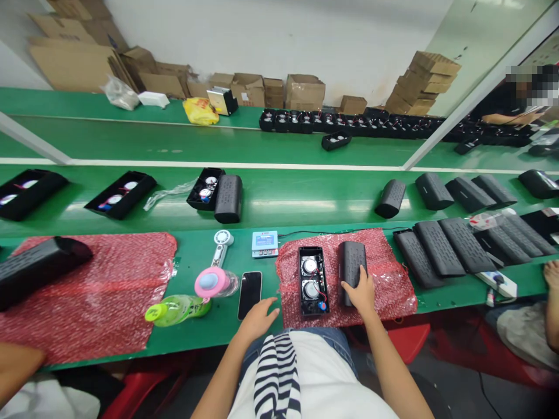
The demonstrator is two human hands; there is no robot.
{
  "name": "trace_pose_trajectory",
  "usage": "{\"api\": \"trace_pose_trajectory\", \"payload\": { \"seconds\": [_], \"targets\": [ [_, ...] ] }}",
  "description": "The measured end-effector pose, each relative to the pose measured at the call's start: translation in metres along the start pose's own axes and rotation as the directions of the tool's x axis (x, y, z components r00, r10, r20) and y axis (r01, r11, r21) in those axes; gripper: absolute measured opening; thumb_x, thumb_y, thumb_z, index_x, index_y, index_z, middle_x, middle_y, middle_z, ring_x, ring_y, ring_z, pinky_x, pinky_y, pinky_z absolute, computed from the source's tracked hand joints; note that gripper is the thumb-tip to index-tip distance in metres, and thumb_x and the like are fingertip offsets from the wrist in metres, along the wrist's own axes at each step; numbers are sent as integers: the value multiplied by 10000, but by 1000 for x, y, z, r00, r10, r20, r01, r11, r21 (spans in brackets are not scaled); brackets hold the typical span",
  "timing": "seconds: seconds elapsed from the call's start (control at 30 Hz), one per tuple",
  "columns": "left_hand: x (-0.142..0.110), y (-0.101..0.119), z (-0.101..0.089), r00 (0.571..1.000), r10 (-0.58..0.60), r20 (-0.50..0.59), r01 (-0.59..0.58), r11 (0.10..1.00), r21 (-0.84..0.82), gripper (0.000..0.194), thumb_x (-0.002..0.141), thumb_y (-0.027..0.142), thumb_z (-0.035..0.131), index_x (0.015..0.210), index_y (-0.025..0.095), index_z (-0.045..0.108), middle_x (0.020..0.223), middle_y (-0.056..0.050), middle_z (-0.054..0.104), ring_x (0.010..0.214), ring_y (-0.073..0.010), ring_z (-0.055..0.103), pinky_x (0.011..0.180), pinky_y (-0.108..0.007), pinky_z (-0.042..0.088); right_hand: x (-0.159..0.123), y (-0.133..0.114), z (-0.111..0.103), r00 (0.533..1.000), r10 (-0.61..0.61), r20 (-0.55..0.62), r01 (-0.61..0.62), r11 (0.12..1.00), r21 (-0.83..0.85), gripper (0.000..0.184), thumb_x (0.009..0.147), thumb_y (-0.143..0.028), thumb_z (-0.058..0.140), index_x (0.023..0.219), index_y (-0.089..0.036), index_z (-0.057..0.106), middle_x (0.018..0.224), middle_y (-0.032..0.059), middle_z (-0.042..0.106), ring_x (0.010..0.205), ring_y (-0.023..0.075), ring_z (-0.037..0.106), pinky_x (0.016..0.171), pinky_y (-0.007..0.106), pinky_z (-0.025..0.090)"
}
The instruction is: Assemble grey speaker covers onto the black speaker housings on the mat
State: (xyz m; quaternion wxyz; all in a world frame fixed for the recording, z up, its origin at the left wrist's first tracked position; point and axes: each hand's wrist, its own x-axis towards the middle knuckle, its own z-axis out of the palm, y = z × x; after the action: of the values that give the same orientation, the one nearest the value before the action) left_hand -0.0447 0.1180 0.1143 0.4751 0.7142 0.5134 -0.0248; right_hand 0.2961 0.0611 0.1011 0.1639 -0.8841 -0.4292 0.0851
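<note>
My right hand [361,294] is on the lower right part of a closed black speaker [349,265], thumb across its top and fingers along its right side. To the left of this speaker lies an open speaker housing [312,302], showing two round silver drivers and red and blue wiring. Both rest on a red bubble-wrap sheet [384,262]. My left hand [258,321] is at the table's front edge, fingers stretched out and holding nothing. Just beyond it lies a black phone [250,294].
A pink-lidded bottle [218,283], green drink bottle [179,310], handheld fan [222,244] and small blue-white device [264,243] stand or lie leftward. Several speakers [439,247] line the right. Beyond runs a green conveyor [283,201] with more speakers. People sit on both sides.
</note>
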Motion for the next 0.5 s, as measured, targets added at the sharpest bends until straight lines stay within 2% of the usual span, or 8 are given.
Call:
{"api": "trace_pose_trajectory", "payload": {
  "seconds": [0.5],
  "targets": [
    [-10, -2, 9, 1000, -7, -20, 8, 1000, 19, 539, 837, 408, 405, 1285, 120, 487, 1315, -117, 528, 1214, -214, 486, 1050, -322, 344, -2, -4, -4, 1000, 6, 13, -4, 993, -118, 848, 739, -461, 651, 1404, -121, 249, 1199, 220, 431, 1105, 370, 448, 928, 431, 352]
  ]
}}
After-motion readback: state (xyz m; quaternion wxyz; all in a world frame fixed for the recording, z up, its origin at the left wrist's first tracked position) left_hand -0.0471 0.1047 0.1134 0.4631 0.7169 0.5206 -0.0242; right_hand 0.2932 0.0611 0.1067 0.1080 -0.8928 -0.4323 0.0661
